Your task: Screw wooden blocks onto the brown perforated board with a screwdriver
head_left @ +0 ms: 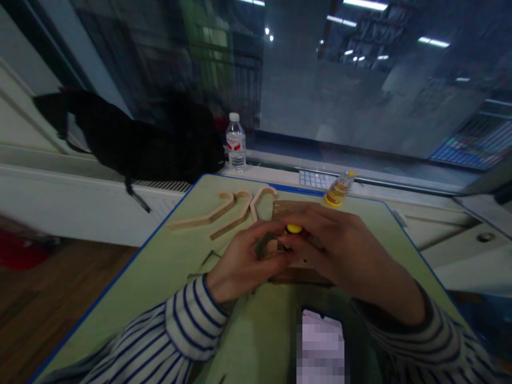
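My left hand [248, 258] is closed around a pale wooden piece [272, 246], thumb and fingers on either side of it. My right hand [340, 240] curls its fingers round an upright yellow-and-black screwdriver [294, 229]; only its yellow top and some black below show, and its tip is hidden. Both hands meet above a brown board [296, 206] lying on the table. Beyond my left hand lie hook-shaped wooden strips, one at the left [212, 216], a middle strip [238, 214] and one at the right [262, 196]. Thin dark bent rods [210, 257] lie beside my left wrist.
The pale green table [160, 282] has a blue edge against the windowsill. A yellow-capped bottle [340, 188] stands tilted in view at the far edge. On the sill are a water bottle [236, 144] and a black bag [160, 146]. A phone [323, 341] is near me.
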`<state>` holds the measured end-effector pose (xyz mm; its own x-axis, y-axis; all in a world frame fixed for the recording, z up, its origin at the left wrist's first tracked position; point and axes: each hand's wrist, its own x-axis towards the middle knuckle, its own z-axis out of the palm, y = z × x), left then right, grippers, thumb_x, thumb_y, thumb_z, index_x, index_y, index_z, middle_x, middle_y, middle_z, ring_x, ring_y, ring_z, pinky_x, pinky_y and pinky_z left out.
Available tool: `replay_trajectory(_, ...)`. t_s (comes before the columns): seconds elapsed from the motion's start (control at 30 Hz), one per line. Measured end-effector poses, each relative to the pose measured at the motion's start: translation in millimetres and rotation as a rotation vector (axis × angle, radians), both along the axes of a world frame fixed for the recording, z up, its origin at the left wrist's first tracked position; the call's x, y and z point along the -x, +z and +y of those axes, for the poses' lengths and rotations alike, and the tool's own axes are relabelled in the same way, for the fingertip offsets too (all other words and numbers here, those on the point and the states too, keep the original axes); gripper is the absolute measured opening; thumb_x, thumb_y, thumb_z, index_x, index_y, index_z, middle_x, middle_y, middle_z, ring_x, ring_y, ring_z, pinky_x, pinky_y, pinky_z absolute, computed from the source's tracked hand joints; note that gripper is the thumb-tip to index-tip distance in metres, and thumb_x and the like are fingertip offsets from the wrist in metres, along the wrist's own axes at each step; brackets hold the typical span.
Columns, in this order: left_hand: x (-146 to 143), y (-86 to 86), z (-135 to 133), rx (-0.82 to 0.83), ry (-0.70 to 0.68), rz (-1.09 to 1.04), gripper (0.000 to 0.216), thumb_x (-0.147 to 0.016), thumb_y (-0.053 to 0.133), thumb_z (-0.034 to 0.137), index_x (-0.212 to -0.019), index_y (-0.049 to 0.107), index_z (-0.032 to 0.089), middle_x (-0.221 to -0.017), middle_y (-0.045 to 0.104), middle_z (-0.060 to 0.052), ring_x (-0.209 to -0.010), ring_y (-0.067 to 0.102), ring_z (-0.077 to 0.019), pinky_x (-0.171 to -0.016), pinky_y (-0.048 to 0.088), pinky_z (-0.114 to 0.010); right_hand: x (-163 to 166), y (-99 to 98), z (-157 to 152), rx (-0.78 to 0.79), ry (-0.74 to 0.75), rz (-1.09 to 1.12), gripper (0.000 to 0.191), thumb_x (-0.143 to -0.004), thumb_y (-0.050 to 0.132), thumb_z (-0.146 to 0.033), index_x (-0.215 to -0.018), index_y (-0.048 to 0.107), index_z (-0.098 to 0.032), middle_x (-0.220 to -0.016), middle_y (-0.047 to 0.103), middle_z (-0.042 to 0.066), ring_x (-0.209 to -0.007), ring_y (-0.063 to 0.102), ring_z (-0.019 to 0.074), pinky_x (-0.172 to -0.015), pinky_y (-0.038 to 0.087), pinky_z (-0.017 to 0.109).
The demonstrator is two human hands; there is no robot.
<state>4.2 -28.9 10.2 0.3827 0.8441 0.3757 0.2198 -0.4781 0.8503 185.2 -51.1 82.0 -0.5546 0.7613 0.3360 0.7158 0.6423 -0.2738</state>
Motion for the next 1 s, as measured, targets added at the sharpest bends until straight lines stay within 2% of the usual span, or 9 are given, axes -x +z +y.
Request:
replay_trajectory(0.17, 6, 31.8, 19, 0.014, -0.254, 0.228, 0.025, -0.079, 0.068, 0.031, -0.102, 0.07, 0.02, -0.098, 0.072, -0.001, -0.092, 0.064, -0.0177, -0.083, 0.048, -0.028, -1, -1.0, 1, -0.009, -0.009, 0.001, 0.024, -0.095, 0.05, -0.032, -0.108, 0.065, -0.019, -0.105, 0.068, 0.007, -0.098, 0.063, 0.0198, -0.087, 0.048, 0.036)
replay_trajectory(0.27, 9, 41.5, 28, 0.036, -0.31, 0.322, 0.026, -0.08, 0.067, 0.028, -0.103, 0.071, 0.019, -0.094, 0.072, 0.0, -0.086, 0.064, -0.016, -0.075, 0.047, -0.024, -2, -1.9, 1, -0.034, -0.008, 0.002, 0.024, -0.095, 0.051, -0.031, -0.107, 0.065, -0.016, -0.106, 0.067, 0.009, -0.099, 0.061, 0.0206, -0.089, 0.048, 0.037)
replay_trajectory(0.4, 10, 44.0, 36, 0.065, -0.348, 0.402, 0.024, -0.081, 0.066, 0.033, -0.096, 0.072, 0.016, -0.087, 0.071, -0.001, -0.079, 0.062, -0.0149, -0.068, 0.044, -0.022, -2, 0.2, 0, -0.042, 0.009, 0.024, 0.022, -0.094, 0.053, -0.029, -0.107, 0.065, -0.016, -0.106, 0.066, 0.009, -0.098, 0.061, 0.02, -0.088, 0.047, 0.036)
replay_trajectory(0.57, 7, 47.1, 42, 0.027, -0.419, 0.38, 0.021, -0.08, 0.066, 0.032, -0.092, 0.073, 0.015, -0.081, 0.07, 0.0, -0.076, 0.061, -0.0135, -0.067, 0.043, -0.021, -5, 4.1, 0, -0.013, 0.03, 0.034, 0.024, -0.093, 0.054, -0.028, -0.112, 0.064, -0.017, -0.104, 0.068, 0.007, -0.096, 0.062, 0.0193, -0.085, 0.049, 0.035)
replay_trajectory(0.7, 5, 50.2, 48, 0.027, -0.473, 0.374, 0.024, -0.082, 0.065, 0.037, -0.087, 0.073, 0.015, -0.078, 0.07, -0.001, -0.074, 0.061, -0.0134, -0.066, 0.044, -0.021, -7, 7.1, 1, -0.033, 0.02, 0.011, 0.024, -0.092, 0.056, -0.033, -0.108, 0.066, -0.018, -0.103, 0.07, 0.006, -0.094, 0.064, 0.0185, -0.082, 0.05, 0.034)
replay_trajectory(0.9, 5, 51.7, 54, -0.01, -0.563, 0.405, 0.024, -0.084, 0.064, 0.036, -0.091, 0.074, 0.015, -0.078, 0.071, -0.002, -0.074, 0.063, -0.0142, -0.067, 0.046, -0.023, -6, 27.4, -5, 0.042, 0.029, -0.107, 0.031, -0.093, 0.053, -0.029, -0.123, 0.06, -0.023, -0.12, 0.069, 0.005, -0.101, 0.066, 0.0183, -0.084, 0.05, 0.034)
replay_trajectory(1.0, 4, 50.1, 55, 0.006, -0.583, 0.385, 0.019, -0.083, 0.066, 0.031, -0.091, 0.073, 0.015, -0.08, 0.072, -0.003, -0.078, 0.064, -0.015, -0.071, 0.048, -0.024, -4, 34.6, -4, 0.069, -0.006, -0.177, 0.023, -0.093, 0.051, -0.022, -0.109, 0.067, -0.024, -0.109, 0.072, 0.003, -0.097, 0.067, 0.0193, -0.081, 0.05, 0.033)
